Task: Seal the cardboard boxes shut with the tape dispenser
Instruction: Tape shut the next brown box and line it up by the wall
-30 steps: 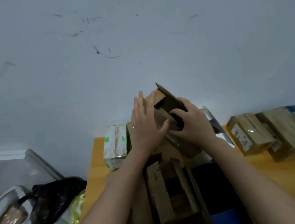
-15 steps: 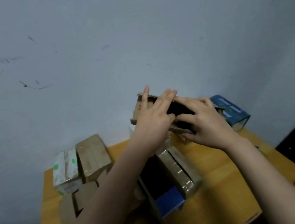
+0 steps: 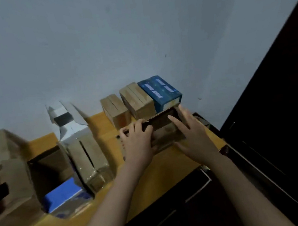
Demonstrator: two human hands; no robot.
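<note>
Head view: near the far right corner of the table point(image 3: 169, 166), a cardboard box point(image 3: 165, 129) sits between both hands. The left hand point(image 3: 138, 142) curls its fingers over the box's left end, gripping it. The right hand point(image 3: 192, 137) presses straight fingers against the right end. Just behind, a blue box point(image 3: 160, 92) bears pale lettering, too blurred to read.

White print on blue box point(image 3: 161, 92) too blurred to read; no other legible text.
</note>
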